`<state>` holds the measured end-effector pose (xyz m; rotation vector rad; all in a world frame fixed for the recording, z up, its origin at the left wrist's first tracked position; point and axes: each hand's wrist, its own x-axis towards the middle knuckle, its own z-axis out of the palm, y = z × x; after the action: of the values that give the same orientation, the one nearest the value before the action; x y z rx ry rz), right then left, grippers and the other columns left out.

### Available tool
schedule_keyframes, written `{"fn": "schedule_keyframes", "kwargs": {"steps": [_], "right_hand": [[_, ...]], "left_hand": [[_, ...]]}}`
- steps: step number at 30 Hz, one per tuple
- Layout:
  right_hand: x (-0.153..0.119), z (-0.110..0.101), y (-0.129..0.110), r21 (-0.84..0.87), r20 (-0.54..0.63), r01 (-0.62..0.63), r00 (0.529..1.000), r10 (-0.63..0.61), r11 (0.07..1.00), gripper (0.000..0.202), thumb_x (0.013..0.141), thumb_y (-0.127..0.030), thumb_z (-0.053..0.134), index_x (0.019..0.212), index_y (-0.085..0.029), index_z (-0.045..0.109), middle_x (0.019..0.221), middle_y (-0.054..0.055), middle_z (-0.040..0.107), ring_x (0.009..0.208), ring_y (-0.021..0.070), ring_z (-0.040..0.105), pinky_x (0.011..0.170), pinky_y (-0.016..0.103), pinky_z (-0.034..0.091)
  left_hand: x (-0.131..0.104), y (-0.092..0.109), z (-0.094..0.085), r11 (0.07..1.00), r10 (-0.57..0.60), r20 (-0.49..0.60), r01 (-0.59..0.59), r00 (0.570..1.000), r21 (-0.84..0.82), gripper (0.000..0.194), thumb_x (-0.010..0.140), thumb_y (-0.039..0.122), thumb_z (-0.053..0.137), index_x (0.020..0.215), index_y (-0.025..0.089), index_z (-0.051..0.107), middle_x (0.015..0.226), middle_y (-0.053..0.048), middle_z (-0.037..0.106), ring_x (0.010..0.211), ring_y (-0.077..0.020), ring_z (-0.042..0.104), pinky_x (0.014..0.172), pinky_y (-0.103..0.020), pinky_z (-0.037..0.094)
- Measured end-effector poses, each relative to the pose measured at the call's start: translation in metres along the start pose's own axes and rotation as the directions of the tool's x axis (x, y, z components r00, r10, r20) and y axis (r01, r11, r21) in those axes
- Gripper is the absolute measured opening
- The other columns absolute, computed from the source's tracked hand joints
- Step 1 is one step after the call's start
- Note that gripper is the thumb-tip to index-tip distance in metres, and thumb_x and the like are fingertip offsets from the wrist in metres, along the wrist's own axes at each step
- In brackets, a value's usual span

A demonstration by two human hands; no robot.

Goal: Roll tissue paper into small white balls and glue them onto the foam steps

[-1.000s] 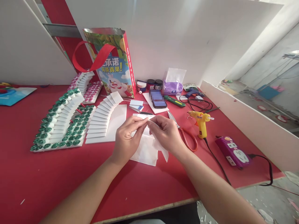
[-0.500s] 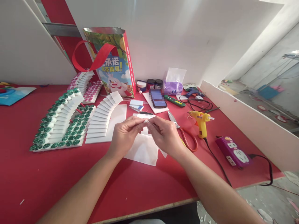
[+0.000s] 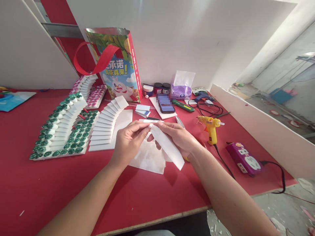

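Between my hands is a white paper strip (image 3: 168, 149), its upper end twisted or rolled into a small knob. My left hand (image 3: 131, 136) pinches that knob with thumb and index finger. The fingers of my right hand (image 3: 178, 136) are closed on the strip's upper edge, while its loose end hangs down toward the right. Below them, more white paper sheets (image 3: 149, 160) lie on the red table (image 3: 137, 196). Scissors (image 3: 180, 122) are mostly hidden behind my right hand, with only the blades plainly visible.
At left stand a green-rosette stepped piece (image 3: 61, 131) and a fan of white steps (image 3: 104, 127). A gift bag (image 3: 118, 68), phone (image 3: 166, 105) and tissue pack (image 3: 182, 91) are behind. To the right are a yellow glue gun (image 3: 211, 127) and a purple power strip (image 3: 246, 159).
The paper strip now hangs out below my right hand, where only a small white tip showed before. My right hand has turned, covering most of the scissors' handles.
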<state>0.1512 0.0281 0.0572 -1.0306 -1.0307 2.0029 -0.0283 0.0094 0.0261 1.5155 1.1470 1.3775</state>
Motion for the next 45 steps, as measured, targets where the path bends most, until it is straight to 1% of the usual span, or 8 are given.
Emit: {"fn": "schedule_keyframes", "kwargs": {"steps": [11,16,22,26,30,34,39,45], "right_hand": [[0.001,0.008,0.012,-0.451,-0.17,0.263,0.913,-0.371,0.853,0.031,0.081,-0.045,0.079,0.088,-0.016,0.071,0.072,-0.001,0.064,0.061,0.01,0.053,0.054,0.022,0.04],[0.001,0.013,0.02,-0.589,-0.232,0.32,0.813,-0.534,0.742,0.024,0.083,-0.036,0.072,0.07,-0.018,0.063,0.064,-0.001,0.06,0.059,0.0113,0.048,0.055,0.025,0.037],[-0.003,0.019,0.023,-0.599,-0.219,0.354,0.791,-0.572,0.718,0.026,0.086,-0.039,0.069,0.072,-0.018,0.066,0.066,0.001,0.062,0.062,0.0136,0.051,0.057,0.027,0.039],[-0.004,0.014,0.022,-0.654,-0.191,0.372,0.761,-0.62,0.658,0.019,0.088,-0.034,0.066,0.078,-0.018,0.068,0.071,0.002,0.065,0.063,0.0132,0.053,0.059,0.026,0.04],[-0.007,0.012,0.018,-0.708,-0.119,0.372,0.776,-0.62,0.601,0.019,0.09,-0.03,0.064,0.077,-0.017,0.067,0.067,0.0,0.062,0.058,0.0107,0.048,0.055,0.025,0.036],[-0.008,0.011,0.014,-0.72,-0.081,0.388,0.777,-0.624,0.576,0.018,0.088,-0.028,0.067,0.075,-0.016,0.068,0.064,-0.002,0.062,0.056,0.0094,0.047,0.054,0.023,0.036],[-0.006,0.005,0.003,-0.209,-0.141,0.222,0.957,-0.255,0.952,0.036,0.091,-0.053,0.067,0.089,-0.017,0.068,0.072,0.004,0.069,0.062,0.0171,0.065,0.061,0.029,0.053],[-0.003,0.0,0.001,0.108,0.134,0.029,0.99,-0.043,0.994,0.029,0.1,-0.04,0.058,0.104,-0.013,0.068,0.077,0.007,0.071,0.064,0.0177,0.07,0.071,0.037,0.062]], "left_hand": [[-0.003,-0.003,0.004,0.996,0.023,-0.077,-0.016,0.997,0.089,0.018,0.09,0.034,0.071,0.098,0.02,0.081,0.098,-0.006,0.074,0.091,-0.0188,0.067,0.079,-0.028,0.054],[-0.009,-0.001,0.012,0.958,0.192,-0.11,-0.162,0.975,0.235,0.017,0.094,0.028,0.066,0.101,0.022,0.08,0.091,-0.004,0.071,0.077,-0.0147,0.063,0.068,-0.026,0.051],[-0.012,0.0,0.019,0.825,0.433,-0.126,-0.336,0.892,0.455,0.022,0.097,0.023,0.06,0.106,0.023,0.079,0.085,-0.005,0.07,0.075,-0.0153,0.063,0.069,-0.028,0.052],[-0.011,0.002,0.016,0.86,0.41,-0.073,-0.359,0.909,0.362,0.02,0.096,0.019,0.062,0.107,0.021,0.078,0.09,-0.005,0.071,0.077,-0.0143,0.066,0.073,-0.027,0.054],[-0.008,0.002,0.01,0.963,0.216,0.02,-0.216,0.976,0.162,0.017,0.097,0.02,0.063,0.108,0.02,0.077,0.092,-0.003,0.071,0.072,-0.0109,0.065,0.07,-0.023,0.054],[-0.005,0.0,0.006,0.957,0.245,0.057,-0.251,0.968,0.144,0.017,0.097,0.018,0.063,0.106,0.02,0.078,0.088,-0.001,0.068,0.07,-0.0098,0.062,0.068,-0.022,0.053],[-0.004,0.0,0.004,0.953,0.242,0.003,-0.238,0.97,0.188,0.016,0.097,0.016,0.064,0.104,0.02,0.078,0.091,-0.001,0.07,0.076,-0.0097,0.063,0.072,-0.02,0.052],[-0.001,0.0,0.0,0.97,0.182,0.005,-0.18,0.983,0.163,0.014,0.095,0.018,0.066,0.1,0.019,0.079,0.092,-0.001,0.073,0.082,-0.0113,0.065,0.078,-0.02,0.052]]}}
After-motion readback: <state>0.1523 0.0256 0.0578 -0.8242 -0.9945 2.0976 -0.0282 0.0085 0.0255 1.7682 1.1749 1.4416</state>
